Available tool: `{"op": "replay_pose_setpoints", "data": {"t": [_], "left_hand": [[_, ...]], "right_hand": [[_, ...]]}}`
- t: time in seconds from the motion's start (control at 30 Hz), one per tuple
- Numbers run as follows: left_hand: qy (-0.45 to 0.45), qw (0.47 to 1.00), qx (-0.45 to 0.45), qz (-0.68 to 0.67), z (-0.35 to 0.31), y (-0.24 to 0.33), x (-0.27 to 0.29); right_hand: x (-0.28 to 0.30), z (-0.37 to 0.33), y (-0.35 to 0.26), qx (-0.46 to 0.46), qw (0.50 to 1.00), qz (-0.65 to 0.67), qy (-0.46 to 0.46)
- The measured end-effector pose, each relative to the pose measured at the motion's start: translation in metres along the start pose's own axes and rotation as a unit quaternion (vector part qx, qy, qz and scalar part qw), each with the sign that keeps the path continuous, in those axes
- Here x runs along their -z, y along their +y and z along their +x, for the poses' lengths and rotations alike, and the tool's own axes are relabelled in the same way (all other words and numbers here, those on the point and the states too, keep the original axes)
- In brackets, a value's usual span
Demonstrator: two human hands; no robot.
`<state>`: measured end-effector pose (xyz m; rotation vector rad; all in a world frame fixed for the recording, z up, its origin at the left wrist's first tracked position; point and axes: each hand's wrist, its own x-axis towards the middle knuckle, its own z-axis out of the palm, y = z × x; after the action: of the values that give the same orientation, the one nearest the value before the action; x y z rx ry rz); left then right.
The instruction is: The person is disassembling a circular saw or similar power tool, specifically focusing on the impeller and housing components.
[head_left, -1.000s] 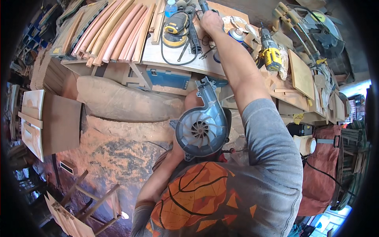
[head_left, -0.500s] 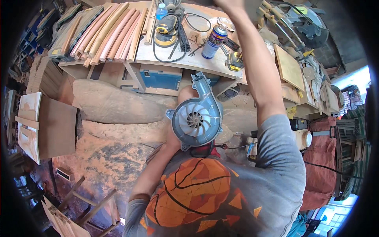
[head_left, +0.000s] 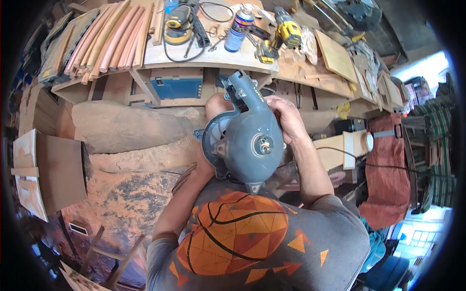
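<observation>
In front of my chest are two grey plastic parts of a blower housing. My left hand (head_left: 205, 164), mostly hidden behind, grips the fan-side housing half (head_left: 209, 140); its open rim faces right, and only a sliver of the pale fan inside shows. Against it sits the rounded housing cover (head_left: 255, 140), outer face up, with a round hole and a metal part at its centre. My right hand (head_left: 289, 119) is closed around the cover's right side near the outlet neck. The two parts overlap at an angle, with a gap along the left.
Ahead stands a workbench (head_left: 165, 56) with wooden rods (head_left: 109, 39), a sander (head_left: 178, 30), a spray can (head_left: 239, 30) and a yellow drill (head_left: 288, 33). A blue case (head_left: 177, 87) sits below. A board-topped box (head_left: 60, 169) stands left; a red cloth (head_left: 388, 179) hangs right.
My right hand has come down from the bench with the housing cover and brought it against the fan-side half, hiding most of the fan. The view has shifted a little to the right.
</observation>
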<state>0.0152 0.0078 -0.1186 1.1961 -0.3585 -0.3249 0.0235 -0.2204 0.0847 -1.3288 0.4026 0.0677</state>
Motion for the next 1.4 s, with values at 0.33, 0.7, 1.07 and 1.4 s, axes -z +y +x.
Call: {"op": "replay_pose_setpoints", "data": {"t": [0.33,0.7,1.07,1.4], "left_hand": [[0.017,0.993,0.061,-0.104,-0.01,0.015,-0.022],[-0.009,0.993,-0.061,0.097,-0.014,0.022,-0.026],[0.023,0.999,-0.02,0.02,-0.023,-0.004,-0.018],[-0.037,0.944,-0.112,0.308,-0.037,0.009,-0.011]], "right_hand": [[0.0,-0.026,0.027,0.02,0.991,-0.071,0.115],[0.017,-0.047,0.015,0.09,0.993,0.045,0.063],[0.113,-0.047,-0.036,0.21,0.815,-0.496,0.216],[0.187,0.094,0.077,0.381,0.595,-0.684,0.181]]}}
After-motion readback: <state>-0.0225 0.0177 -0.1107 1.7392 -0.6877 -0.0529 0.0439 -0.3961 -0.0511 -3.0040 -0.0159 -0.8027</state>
